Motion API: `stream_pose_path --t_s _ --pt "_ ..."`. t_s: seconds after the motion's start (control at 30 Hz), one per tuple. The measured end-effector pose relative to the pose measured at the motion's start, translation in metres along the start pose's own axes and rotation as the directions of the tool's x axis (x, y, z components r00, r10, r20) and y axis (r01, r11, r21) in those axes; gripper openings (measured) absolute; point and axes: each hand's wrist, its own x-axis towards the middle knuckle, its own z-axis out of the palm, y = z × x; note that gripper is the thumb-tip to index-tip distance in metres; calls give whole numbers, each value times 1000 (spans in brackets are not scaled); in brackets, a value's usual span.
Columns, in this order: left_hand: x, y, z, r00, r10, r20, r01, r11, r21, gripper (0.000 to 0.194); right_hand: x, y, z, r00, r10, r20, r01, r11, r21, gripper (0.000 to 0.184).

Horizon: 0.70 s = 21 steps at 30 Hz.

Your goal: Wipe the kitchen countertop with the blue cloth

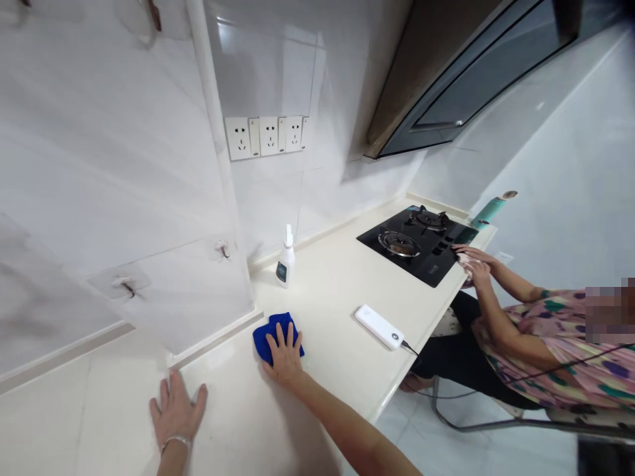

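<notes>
Where cloth lies, bottle near, white device, stove beyond

Wall sockets sit left of the range hood.

Four hands can be seen. Two are the person's own: one left hand at the bottom left and one right hand at the bottom middle. Two other hands, at the right, belong to one other person. Near the middle there is one blue cloth, one white spray bottle and one white box. One black stove, right of the middle, has two burners. Three wall sockets make a row at the upper middle. Two hooks show at the lower left. One big hood is at the upper right.
</notes>
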Motion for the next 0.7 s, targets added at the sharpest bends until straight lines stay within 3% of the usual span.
stream_pose_path --t_s 0.17,0.27,0.37,0.7 --pt "1 1 1 1000 -14 9 13 1000 16 88 22 26 -9 997 -60 38 61 998 -28 65" --pt "2 1 2 1000 -9 13 9 999 36 90 41 39 -14 1000 26 -11 -26 1000 -13 61" --pt "2 1 3 1000 -6 16 5 999 52 90 63 38 -14 997 80 -19 -80 997 15 57" --pt "3 -1 6 1000 0 18 -1 999 51 90 148 40 -7 998 -30 50 29 999 25 55"
